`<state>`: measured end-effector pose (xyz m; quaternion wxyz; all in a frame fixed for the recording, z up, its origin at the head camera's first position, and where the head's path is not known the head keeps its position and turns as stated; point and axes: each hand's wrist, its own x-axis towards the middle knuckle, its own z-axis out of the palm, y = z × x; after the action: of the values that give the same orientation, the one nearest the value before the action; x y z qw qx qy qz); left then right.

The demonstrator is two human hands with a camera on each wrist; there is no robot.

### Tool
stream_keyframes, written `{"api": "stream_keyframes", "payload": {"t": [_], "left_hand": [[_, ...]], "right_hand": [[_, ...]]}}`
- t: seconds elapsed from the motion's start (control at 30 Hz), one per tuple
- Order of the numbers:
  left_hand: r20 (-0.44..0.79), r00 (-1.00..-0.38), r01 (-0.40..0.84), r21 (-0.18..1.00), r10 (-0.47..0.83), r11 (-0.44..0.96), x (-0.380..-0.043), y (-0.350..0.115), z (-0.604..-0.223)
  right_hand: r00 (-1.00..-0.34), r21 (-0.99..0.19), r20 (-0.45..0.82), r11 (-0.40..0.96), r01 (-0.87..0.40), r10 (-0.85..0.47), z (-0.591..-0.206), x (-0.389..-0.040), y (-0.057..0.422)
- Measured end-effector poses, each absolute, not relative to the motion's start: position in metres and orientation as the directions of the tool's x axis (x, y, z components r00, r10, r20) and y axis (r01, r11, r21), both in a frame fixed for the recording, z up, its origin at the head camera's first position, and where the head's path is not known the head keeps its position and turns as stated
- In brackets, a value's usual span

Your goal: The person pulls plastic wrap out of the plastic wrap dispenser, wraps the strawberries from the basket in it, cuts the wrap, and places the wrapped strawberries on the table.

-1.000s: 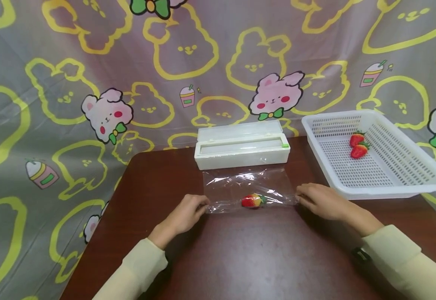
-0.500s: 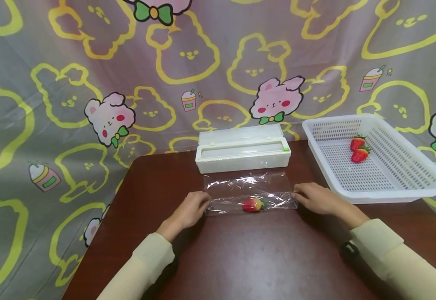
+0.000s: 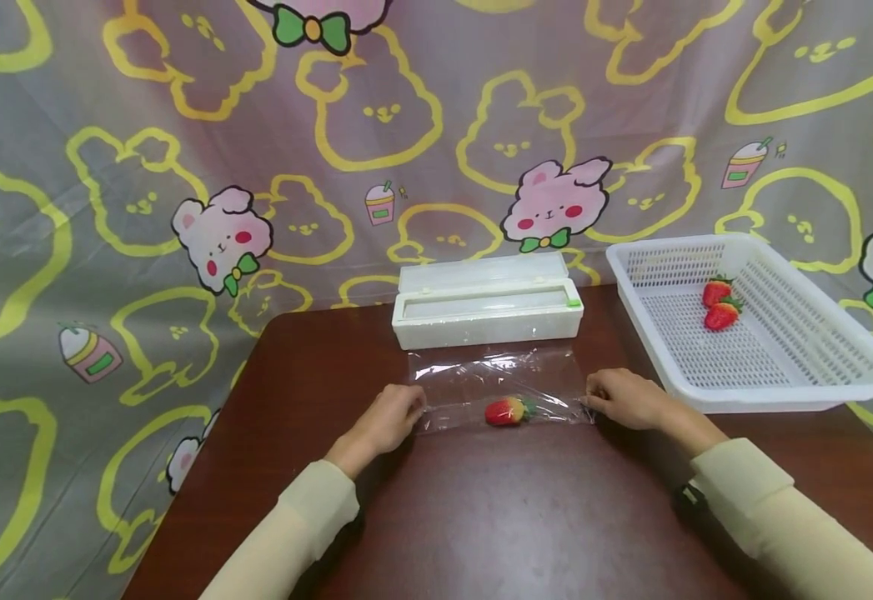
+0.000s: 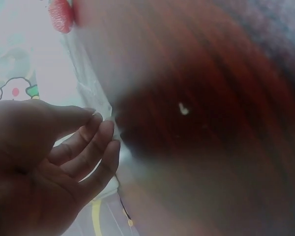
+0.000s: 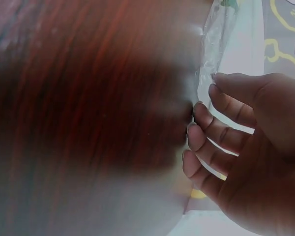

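Head view gives us the strawberry just below the centre of the frame, near the lower edge of the clear film, which lies below the white box; a layer seems to pass over the strawberry, though we cannot count layers through something so transparent. We take the step in hand to be folding the film round it. To the left of centre the left hand, and to the right of centre the right hand, pinch the film's two sides, the remaining fingers loosely bent, as we see in the wrist views. In our judgement the next move calls for both hands to work toward the upper frame together, sides level, so the strawberry rolls along without sliding out sideways. Its long axis runs almost left to right, roughly parallel to the film's lower edge, red tip pointing left, green leaves right. Two more strawberries sit in the white basket at the frame's right.
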<state>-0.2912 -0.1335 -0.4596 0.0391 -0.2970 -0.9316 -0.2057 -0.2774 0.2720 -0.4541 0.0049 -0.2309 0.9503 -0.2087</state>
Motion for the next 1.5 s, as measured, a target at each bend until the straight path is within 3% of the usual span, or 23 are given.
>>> {"api": "stream_keyframes", "payload": {"t": [0.13,0.47,0.8,1.0,1.13,1.23,1.37,1.5], "left_hand": [[0.17,-0.826,0.562,0.324,0.537,0.761,-0.291,-0.132,-0.464],[0.245,-0.795,0.603,0.22,0.555,0.767,-0.295,-0.134,-0.469],[0.245,-0.84,0.539,0.272,0.485,0.797,-0.29,-0.139,-0.46],[0.283,-0.78,0.625,0.31,0.558,0.717,-0.275,-0.129,-0.441],[0.211,-0.715,0.694,0.331,0.666,0.64,-0.268,-0.107,-0.432],[0.114,-0.701,0.695,0.33,0.704,0.638,-0.268,-0.091,-0.434],[0.031,-0.716,0.664,0.337,0.697,0.667,-0.272,-0.083,-0.444],[0.037,-0.735,0.648,0.333,0.677,0.685,-0.276,-0.089,-0.453]], "right_hand": [[-0.889,-0.395,0.077,0.805,-0.443,-0.452,-0.459,-0.277,0.272],[-0.909,-0.394,0.049,0.828,-0.398,-0.414,-0.461,-0.279,0.27],[-0.924,-0.411,0.084,0.831,-0.374,-0.374,-0.457,-0.275,0.274],[-0.876,-0.308,0.225,0.822,-0.479,-0.426,-0.443,-0.259,0.261],[-0.801,-0.289,0.257,0.748,-0.598,-0.541,-0.435,-0.254,0.239],[-0.768,-0.272,0.225,0.719,-0.64,-0.599,-0.436,-0.256,0.224],[-0.776,-0.272,0.155,0.728,-0.629,-0.612,-0.444,-0.258,0.215],[-0.806,-0.31,0.109,0.75,-0.584,-0.582,-0.451,-0.259,0.22]]}}
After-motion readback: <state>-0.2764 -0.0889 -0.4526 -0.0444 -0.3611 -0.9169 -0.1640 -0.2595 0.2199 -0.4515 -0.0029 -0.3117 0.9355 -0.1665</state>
